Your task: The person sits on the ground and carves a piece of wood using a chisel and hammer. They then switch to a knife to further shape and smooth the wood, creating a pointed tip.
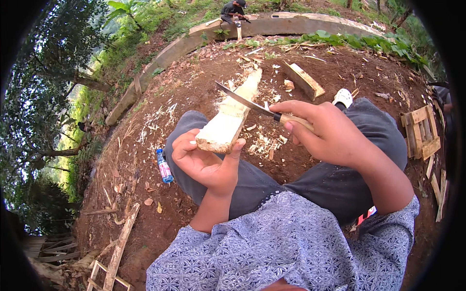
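A pale, partly carved piece of wood [224,127] points away from me, its thick flat end close to my lap and its narrower end toward the ground ahead. My left hand [206,162] grips that near end, thumb on the right side and fingers on the left. In my right hand [323,128] is a knife [255,105] with a wooden handle, a dark collar and a long, slightly curved blade. The blade slants up and to the left, over or against the wood's right side; contact cannot be made out.
Wood shavings [267,143] litter the brown soil around my legs. A squared wood block [305,80] lies ahead, a plastic bottle [164,167] by my left knee. Wooden frames [421,131] stand at right. Far off, another person [234,13] sits on a long low wall [296,25].
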{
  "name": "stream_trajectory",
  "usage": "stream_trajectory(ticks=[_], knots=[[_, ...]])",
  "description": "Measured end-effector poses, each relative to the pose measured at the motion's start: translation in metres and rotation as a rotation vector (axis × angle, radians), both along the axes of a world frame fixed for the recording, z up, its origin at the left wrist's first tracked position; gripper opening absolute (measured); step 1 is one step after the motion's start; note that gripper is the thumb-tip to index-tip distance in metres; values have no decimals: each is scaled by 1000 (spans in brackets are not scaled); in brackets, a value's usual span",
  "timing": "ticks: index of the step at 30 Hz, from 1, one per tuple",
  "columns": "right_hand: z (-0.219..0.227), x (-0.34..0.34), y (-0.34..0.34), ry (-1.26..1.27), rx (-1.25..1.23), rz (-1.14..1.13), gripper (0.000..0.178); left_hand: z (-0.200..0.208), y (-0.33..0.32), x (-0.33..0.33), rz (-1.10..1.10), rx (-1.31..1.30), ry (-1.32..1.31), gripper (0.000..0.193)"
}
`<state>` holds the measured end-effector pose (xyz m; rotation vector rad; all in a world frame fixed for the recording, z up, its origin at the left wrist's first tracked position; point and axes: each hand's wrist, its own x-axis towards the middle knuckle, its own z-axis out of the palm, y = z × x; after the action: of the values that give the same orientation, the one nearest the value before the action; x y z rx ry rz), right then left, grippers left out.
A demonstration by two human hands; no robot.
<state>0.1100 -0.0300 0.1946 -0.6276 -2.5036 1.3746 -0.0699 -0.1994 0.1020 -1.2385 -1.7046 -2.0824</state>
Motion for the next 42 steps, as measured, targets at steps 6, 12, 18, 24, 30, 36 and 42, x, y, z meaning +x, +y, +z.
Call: stream_trajectory(ticks=[6,12,18,24,30,36,42], knots=[[29,-18,34,-154,71,164,30,2,-1,-2,3,-31,25,86],[36,-44,62,-380,42,357,28,6,-7,-4,22,-97,56,89],[9,-51,65,-199,-9,441,25,7,-14,-12,31,-146,55,90],[3,-56,57,-245,-141,465,23,3,-21,-22,88,-228,155,99],[-10,-64,53,-220,-255,503,25,-1,-26,-26,143,-236,90,102],[-21,-68,61,-247,-403,601,28,-5,-28,-26,169,-213,52,99],[-46,-69,67,-115,-358,571,34,-1,-25,-23,252,-184,-12,80]])
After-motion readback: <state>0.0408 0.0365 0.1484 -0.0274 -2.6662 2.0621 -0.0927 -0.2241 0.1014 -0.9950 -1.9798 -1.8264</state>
